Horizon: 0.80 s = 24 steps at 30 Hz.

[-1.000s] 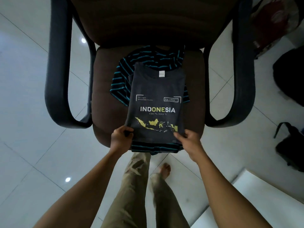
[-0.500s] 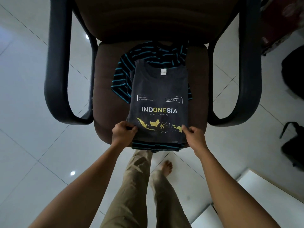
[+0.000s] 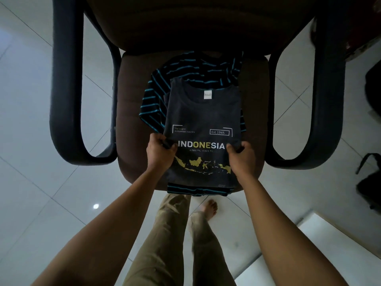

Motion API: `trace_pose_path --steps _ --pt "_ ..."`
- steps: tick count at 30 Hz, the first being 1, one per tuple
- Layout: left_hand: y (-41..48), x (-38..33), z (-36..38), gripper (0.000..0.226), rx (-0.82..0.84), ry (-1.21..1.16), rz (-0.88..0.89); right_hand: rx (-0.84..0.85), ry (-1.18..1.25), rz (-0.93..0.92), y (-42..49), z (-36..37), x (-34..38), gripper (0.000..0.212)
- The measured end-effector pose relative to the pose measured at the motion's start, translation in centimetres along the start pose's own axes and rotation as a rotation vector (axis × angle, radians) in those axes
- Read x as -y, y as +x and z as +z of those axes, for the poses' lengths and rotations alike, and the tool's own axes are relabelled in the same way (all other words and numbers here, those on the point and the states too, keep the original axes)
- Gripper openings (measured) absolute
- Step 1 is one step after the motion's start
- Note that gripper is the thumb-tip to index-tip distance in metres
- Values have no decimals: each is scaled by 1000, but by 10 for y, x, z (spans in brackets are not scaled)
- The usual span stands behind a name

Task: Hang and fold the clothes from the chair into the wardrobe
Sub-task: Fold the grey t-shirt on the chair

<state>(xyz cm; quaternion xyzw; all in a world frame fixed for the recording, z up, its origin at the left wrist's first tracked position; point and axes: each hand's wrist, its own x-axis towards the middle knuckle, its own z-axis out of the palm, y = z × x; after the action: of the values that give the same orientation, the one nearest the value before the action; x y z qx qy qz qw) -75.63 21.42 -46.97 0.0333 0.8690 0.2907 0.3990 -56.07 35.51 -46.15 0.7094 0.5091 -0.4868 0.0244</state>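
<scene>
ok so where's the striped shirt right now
In the head view, the striped shirt lies on the middle of the chair seat, directly under the grey Indonesia T-shirt, showing past it at the back, the left and the front edge.

Striped shirt [image 3: 156,96] mostly hidden under grey t-shirt [image 3: 203,116], chair backrest [image 3: 198,23] cut off at top edge, small print illegible
</scene>
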Motion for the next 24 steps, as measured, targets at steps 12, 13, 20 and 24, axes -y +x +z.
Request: trace_pose_path --steps 12,13,20,24 --pt "-7 -10 -9 52 70 -79 9 -74 55 -149 -18 -8 -9 41" --pt "-9 -10 -10 52 67 -83 21 -86 65 -159 -21 -9 -10 42" --pt "-15 -9 -15 55 155 -189 51 44 273 -119 -33 -11 0 51" --pt "-15 -9 -19 48 158 -206 51 197 261 -138 -33 -14 2 96"
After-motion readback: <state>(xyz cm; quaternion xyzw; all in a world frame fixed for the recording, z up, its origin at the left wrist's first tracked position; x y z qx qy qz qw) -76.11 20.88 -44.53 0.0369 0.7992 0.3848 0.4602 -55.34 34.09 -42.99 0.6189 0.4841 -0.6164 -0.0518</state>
